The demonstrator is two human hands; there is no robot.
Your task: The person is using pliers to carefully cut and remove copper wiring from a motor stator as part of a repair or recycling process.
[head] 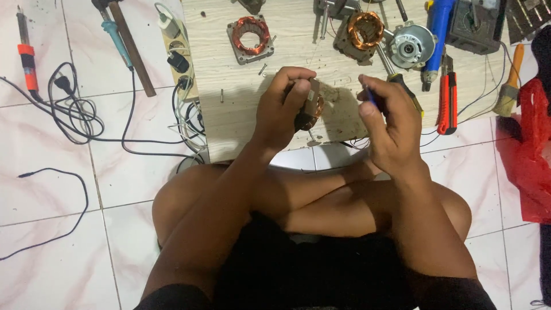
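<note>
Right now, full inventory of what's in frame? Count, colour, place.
wooden board: 1, pale, on the tiled floor in front of the person
motor stators: 2 on the board, grey with copper windings, top centre
motor housing: 1, silver, top right of board
small motor part: 1, metal with copper winding, held in left hand
yellow-black screwdriver: 1, on board by right hand
red pliers: 1, right of board
brush: 1, orange handle, far right
soldering iron: 1, orange-black, far left on floor
power strip: 1, beige, left edge of board
red bag: 1, right edge
left hand: grips the motor part
right hand: holds a thin blue-handled tool
</note>
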